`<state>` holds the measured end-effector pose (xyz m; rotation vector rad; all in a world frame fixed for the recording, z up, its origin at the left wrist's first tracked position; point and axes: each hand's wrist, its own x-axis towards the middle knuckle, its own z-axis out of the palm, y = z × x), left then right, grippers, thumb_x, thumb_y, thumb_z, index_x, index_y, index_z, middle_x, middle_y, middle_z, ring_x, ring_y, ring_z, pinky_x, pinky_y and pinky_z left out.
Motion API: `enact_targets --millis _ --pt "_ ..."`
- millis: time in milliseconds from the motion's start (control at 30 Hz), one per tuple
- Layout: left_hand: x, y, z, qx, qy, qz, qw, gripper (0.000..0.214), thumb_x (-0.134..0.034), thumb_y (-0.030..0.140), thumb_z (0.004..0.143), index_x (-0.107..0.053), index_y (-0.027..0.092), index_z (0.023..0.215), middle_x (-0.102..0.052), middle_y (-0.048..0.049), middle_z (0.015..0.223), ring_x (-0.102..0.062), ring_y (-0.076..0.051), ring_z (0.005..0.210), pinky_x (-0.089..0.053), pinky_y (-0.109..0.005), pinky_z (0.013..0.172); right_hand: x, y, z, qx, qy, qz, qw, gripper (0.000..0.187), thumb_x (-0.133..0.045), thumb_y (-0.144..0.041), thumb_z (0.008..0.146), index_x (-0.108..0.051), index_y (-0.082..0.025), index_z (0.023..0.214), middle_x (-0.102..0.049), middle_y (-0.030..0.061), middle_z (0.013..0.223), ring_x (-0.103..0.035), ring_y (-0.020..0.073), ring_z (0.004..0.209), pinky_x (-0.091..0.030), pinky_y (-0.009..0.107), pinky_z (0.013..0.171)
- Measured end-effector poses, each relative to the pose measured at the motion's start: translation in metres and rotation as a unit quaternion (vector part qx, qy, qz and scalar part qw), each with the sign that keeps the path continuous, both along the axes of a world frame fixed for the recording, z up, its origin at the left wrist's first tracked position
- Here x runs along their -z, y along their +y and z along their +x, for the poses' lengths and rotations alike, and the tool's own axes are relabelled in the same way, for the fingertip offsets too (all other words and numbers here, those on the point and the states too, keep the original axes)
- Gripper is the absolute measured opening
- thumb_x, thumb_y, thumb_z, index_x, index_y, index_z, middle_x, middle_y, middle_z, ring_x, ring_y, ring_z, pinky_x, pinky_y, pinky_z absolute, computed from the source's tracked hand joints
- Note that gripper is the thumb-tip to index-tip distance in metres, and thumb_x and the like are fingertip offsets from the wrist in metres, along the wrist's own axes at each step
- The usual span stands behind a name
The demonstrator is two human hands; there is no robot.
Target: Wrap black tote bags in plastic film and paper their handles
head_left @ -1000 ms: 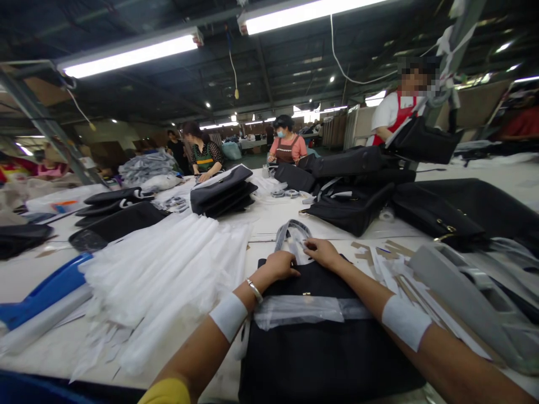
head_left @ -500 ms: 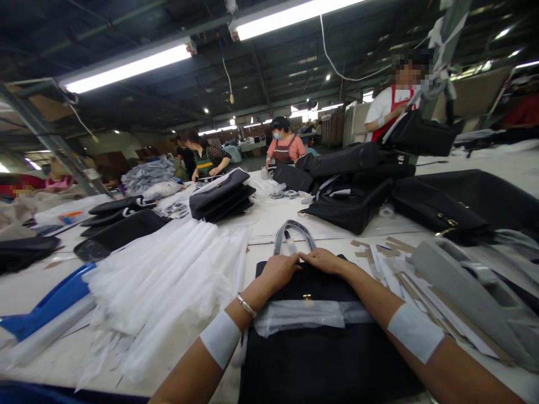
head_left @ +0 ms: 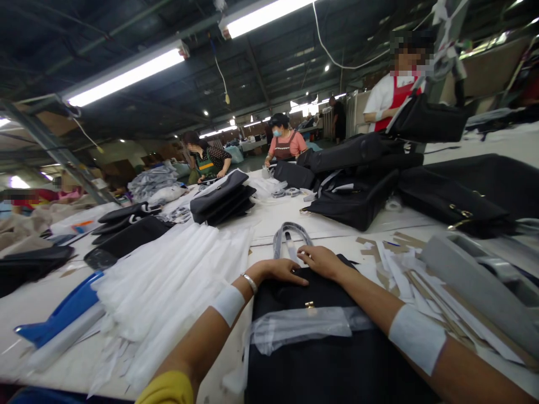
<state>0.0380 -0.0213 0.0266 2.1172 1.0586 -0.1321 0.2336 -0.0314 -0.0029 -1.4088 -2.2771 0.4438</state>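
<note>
A black handbag (head_left: 320, 359) lies flat on the white table (head_left: 295, 221) in front of me, its grey wrapped handle (head_left: 290, 238) pointing away. A strip of clear plastic film (head_left: 303, 331) crosses its middle, just below a small gold clasp (head_left: 309, 304). My left hand (head_left: 280, 270) rests flat on the bag's top edge, fingers stretched toward the right. My right hand (head_left: 320, 261) lies beside it at the base of the handle, fingers curled down onto the edge; what they pinch is hidden.
A pile of white tissue rolls (head_left: 177, 280) lies to my left, with a blue tool (head_left: 59, 317) beyond it. Paper and card scraps (head_left: 400, 269) and a grey tray (head_left: 475, 280) sit to the right. Black bags (head_left: 353, 202) are stacked farther back. Several other people work across the table.
My view has tilted and shifted a little. My left hand has spread flat across the bag's top edge, and both hands stay at the base of the handle.
</note>
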Motion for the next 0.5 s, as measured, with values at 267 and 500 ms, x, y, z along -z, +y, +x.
enact_targets --millis 267,500 --pt "0.014 0.033 0.014 -0.269 0.005 0.164 0.949 0.035 -0.048 0.037 0.096 -0.064 0.009 0.109 -0.071 -0.0191 0.103 -0.070 -0.026 0.097 -0.049 -0.034 0.089 0.006 0.002 0.002 -0.027 -0.068 -0.014 0.997 0.024 -0.053 -0.030 0.091 -0.074 -0.024 0.101 -0.075 0.0076 0.093 -0.067 0.0234 0.089 -0.043 0.028 0.074" --pt "0.029 0.061 0.032 -0.393 -0.120 0.118 0.904 0.064 -0.083 0.022 0.062 -0.057 0.009 0.119 -0.064 -0.0209 0.118 -0.060 -0.034 0.114 -0.047 -0.037 0.090 0.010 0.000 0.001 -0.025 -0.047 0.004 0.999 0.021 -0.055 -0.029 0.090 -0.074 -0.026 0.098 -0.074 0.0071 0.091 -0.067 0.0239 0.088 -0.043 0.029 0.074"
